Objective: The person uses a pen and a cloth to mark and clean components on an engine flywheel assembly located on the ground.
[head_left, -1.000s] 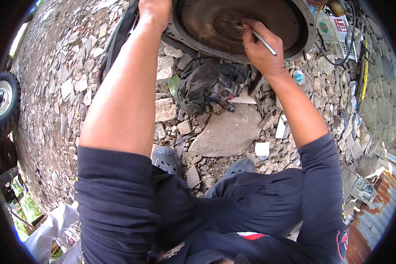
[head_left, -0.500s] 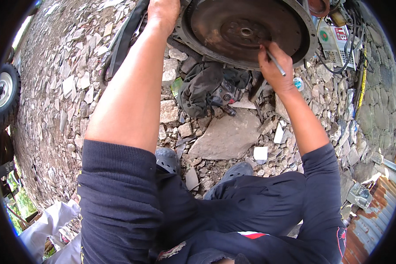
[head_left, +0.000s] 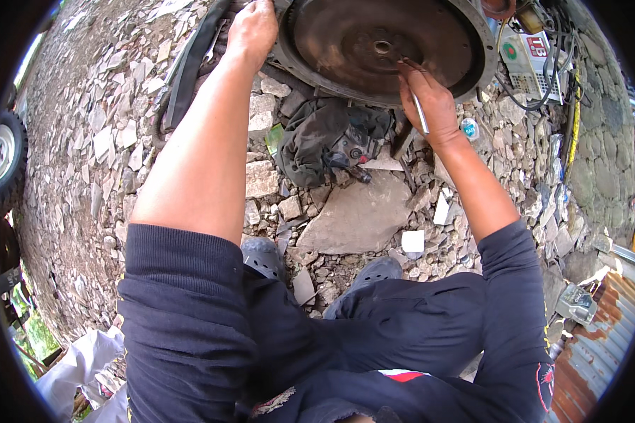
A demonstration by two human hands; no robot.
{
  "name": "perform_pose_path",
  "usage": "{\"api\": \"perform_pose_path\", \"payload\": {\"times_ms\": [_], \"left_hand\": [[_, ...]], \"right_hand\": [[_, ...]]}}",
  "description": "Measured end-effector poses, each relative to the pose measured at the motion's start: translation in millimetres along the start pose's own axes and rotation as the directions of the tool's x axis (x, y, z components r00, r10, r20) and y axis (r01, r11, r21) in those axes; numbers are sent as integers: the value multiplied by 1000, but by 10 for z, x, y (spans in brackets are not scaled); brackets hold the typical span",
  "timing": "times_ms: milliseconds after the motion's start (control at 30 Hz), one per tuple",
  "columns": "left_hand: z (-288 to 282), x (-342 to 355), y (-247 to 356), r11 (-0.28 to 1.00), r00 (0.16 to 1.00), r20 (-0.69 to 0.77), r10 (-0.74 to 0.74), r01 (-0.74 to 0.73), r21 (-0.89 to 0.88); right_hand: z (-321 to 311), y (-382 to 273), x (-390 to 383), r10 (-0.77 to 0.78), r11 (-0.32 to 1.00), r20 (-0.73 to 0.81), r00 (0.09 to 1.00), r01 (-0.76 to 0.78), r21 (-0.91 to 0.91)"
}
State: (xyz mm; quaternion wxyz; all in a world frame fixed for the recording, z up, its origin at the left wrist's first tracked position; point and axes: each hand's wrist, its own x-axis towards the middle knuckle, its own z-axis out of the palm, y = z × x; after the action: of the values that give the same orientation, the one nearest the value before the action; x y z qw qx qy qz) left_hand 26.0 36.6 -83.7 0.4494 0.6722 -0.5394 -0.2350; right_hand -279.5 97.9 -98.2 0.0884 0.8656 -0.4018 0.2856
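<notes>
A round brown metal flywheel (head_left: 331,42) sits inside the grey rim of a housing (head_left: 481,67) at the top of the view. My right hand (head_left: 430,106) is closed on a slim silver rod (head_left: 421,113), its fingertips just below the raised hub (head_left: 382,47). The rod slants across the fingers, one end sticking out below the hand. Up beside the housing's left edge is my left hand (head_left: 252,32), back of the hand showing. Its fingers are mostly cut off by the picture's top edge, so their hold is hidden.
Beneath the housing lie a dark cloth (head_left: 310,141) and a small dark mechanical part (head_left: 353,146). A large flat stone (head_left: 356,211) is set among rubble between my shoes. On the right are cables (head_left: 540,106), a white battery-like box (head_left: 533,67) and rusty corrugated sheet (head_left: 589,356).
My right hand has shifted slightly left, and the rod in it now points more steeply down. The whole view has moved a little, sliding the housing up and left.
</notes>
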Motion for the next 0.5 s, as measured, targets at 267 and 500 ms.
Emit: {"api": "perform_pose_path", "payload": {"times_ms": [267, 500], "left_hand": [[-26, -10, 58, 985, 993, 60, -97, 105, -136], [7, -27, -131, 991, 996, 34, 85, -88, 105]], "right_hand": [[83, -36, -93, 8, 1000, 115, 993, -10, 20], [-35, -16, -130, 64, 998, 114, 991, -62, -13]]}}
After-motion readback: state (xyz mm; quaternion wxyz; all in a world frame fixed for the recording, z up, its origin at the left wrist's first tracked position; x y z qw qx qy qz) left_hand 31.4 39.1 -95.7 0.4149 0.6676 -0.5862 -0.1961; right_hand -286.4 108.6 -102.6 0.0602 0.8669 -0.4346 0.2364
